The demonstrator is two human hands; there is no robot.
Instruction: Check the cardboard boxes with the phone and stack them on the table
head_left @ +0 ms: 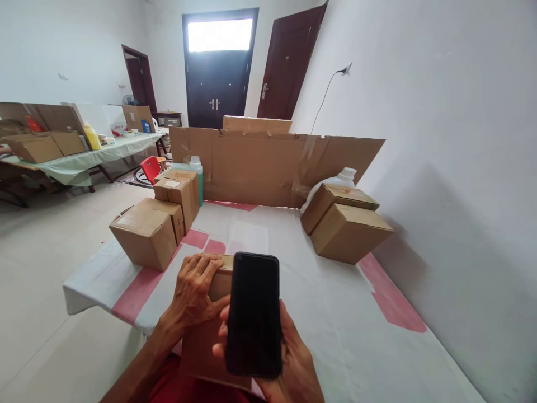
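My right hand (297,361) is closed around a black smartphone (254,313), held upright with its dark screen towards me. Close beside it, my left hand (196,288) grips the top of a cardboard box (205,350). The fingers lie over the box's upper edge, and the thumb presses on its near side. The phone and my right hand cover the box's right part. This box stands at the near edge of the table, in front of my body.
Cardboard boxes (145,229) line the table's left side, near a green bottle (196,179). More boxes (352,232) stand at right before a white jug (327,182). A cardboard panel (255,165) closes the back. Another table (113,154) stands far left.
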